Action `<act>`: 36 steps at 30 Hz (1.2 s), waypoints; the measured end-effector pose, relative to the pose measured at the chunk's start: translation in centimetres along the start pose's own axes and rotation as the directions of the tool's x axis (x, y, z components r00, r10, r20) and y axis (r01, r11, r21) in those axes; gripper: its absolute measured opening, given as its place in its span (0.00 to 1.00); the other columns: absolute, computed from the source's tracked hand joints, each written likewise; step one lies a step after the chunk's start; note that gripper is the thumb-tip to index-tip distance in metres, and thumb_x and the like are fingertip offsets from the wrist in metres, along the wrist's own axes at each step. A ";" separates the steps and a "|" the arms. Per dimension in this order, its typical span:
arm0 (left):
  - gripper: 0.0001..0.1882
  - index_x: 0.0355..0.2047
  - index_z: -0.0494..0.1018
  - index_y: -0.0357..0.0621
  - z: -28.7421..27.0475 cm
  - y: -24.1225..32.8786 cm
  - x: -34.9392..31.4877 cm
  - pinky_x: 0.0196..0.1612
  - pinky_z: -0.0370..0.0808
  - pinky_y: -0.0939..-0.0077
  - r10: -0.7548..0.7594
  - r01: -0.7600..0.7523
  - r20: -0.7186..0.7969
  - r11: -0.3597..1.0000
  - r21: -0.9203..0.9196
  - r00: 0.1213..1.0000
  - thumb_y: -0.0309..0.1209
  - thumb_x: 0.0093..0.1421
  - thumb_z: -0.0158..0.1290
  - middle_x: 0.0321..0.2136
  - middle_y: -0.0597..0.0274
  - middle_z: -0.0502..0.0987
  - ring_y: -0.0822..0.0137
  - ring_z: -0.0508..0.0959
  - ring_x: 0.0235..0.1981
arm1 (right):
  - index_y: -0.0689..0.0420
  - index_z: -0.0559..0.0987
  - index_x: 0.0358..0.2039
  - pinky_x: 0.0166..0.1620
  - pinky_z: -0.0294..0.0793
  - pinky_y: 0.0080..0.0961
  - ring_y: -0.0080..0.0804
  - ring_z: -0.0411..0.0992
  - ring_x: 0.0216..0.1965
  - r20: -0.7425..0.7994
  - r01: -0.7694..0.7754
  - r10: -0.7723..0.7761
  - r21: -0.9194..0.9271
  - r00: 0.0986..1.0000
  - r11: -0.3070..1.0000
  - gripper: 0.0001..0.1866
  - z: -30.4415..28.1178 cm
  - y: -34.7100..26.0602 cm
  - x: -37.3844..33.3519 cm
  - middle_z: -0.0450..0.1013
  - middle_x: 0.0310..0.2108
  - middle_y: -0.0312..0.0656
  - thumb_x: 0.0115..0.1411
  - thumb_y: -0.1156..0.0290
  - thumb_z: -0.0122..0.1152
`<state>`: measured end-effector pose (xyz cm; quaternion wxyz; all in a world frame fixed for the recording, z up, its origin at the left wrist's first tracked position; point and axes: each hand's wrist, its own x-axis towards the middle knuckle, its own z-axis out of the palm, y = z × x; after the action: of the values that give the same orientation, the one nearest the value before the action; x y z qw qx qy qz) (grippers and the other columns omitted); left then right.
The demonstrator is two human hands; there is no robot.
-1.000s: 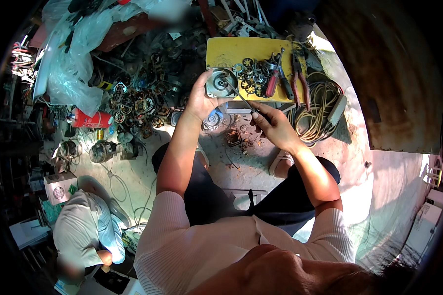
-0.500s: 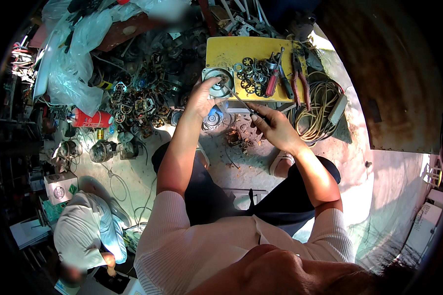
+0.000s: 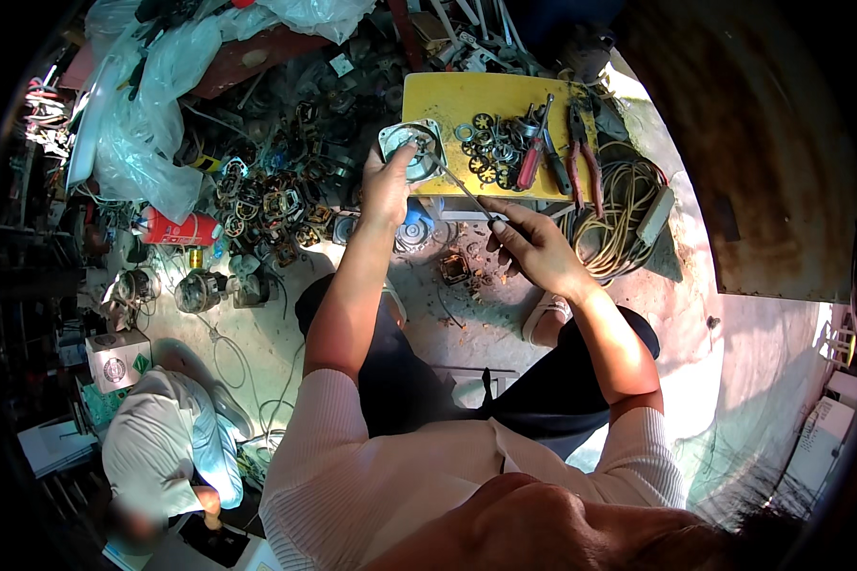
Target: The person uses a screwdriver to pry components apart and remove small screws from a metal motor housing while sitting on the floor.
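Observation:
A squarish metal motor end cover [image 3: 434, 134] with a round hollow is held tilted by my left hand [image 3: 387, 188], its thumb pressed inside the hollow. My right hand [image 3: 540, 252] grips a screwdriver [image 3: 466, 192] whose long metal shaft slants up and left. The tip of that shaft reaches into the hollow of the cover, near my left thumb; the exact contact point is too small to make out. Both hands are at the near left edge of a yellow board [image 3: 438, 95]. Black rings and metal washers [image 3: 488, 149] lie on the board just right of the cover.
A red-handled screwdriver [image 3: 529, 164] and red-handled pliers [image 3: 587, 171] lie on the board's right side. Coiled cable [image 3: 611, 228] rests beyond it. Heaped motor parts [image 3: 276, 200] and a red cylinder [image 3: 183, 229] fill the left. Another person [image 3: 157, 443] bends at lower left.
My left hand has shifted the motor end cover slightly up and left and tilted it. The screwdriver in my right hand has followed, its tip still in the hollow.

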<state>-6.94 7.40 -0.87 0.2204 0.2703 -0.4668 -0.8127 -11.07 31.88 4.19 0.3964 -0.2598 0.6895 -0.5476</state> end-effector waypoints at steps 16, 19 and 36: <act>0.15 0.50 0.69 0.46 -0.2 -1.1 0.2 0.47 0.79 0.56 0.060 -0.060 0.035 0.998 -0.019 0.998 0.25 0.64 0.53 0.46 0.61 0.78 0.63 0.80 0.45 | 0.54 0.68 0.64 0.30 0.74 0.17 0.17 0.69 0.28 -0.001 -0.019 0.019 0.115 1.000 0.993 0.22 0.1 0.3 0.5 0.71 0.31 0.33 0.71 0.68 0.48; 0.15 0.50 0.69 0.46 -0.4 -1.2 0.2 0.47 0.79 0.56 0.061 -0.061 0.046 0.998 -0.007 0.997 0.24 0.64 0.53 0.45 0.60 0.78 0.63 0.80 0.45 | 0.53 0.67 0.64 0.30 0.74 0.16 0.17 0.69 0.28 -0.017 0.000 0.002 0.102 1.000 0.995 0.22 0.2 0.3 0.5 0.71 0.31 0.33 0.71 0.68 0.48; 0.16 0.50 0.69 0.42 -0.5 -1.1 0.3 0.44 0.80 0.61 0.050 -0.051 0.087 0.999 0.000 0.995 0.23 0.62 0.53 0.44 0.59 0.78 0.64 0.80 0.43 | 0.50 0.70 0.62 0.35 0.73 0.22 0.20 0.68 0.27 -0.110 0.072 -0.079 -0.063 0.991 0.995 0.23 0.1 0.0 0.3 0.74 0.31 0.38 0.67 0.70 0.53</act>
<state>-6.95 7.39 -2.14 0.2200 0.2230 -0.4835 -0.8173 -11.16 31.58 4.14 0.3282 -0.2664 0.7163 -0.5553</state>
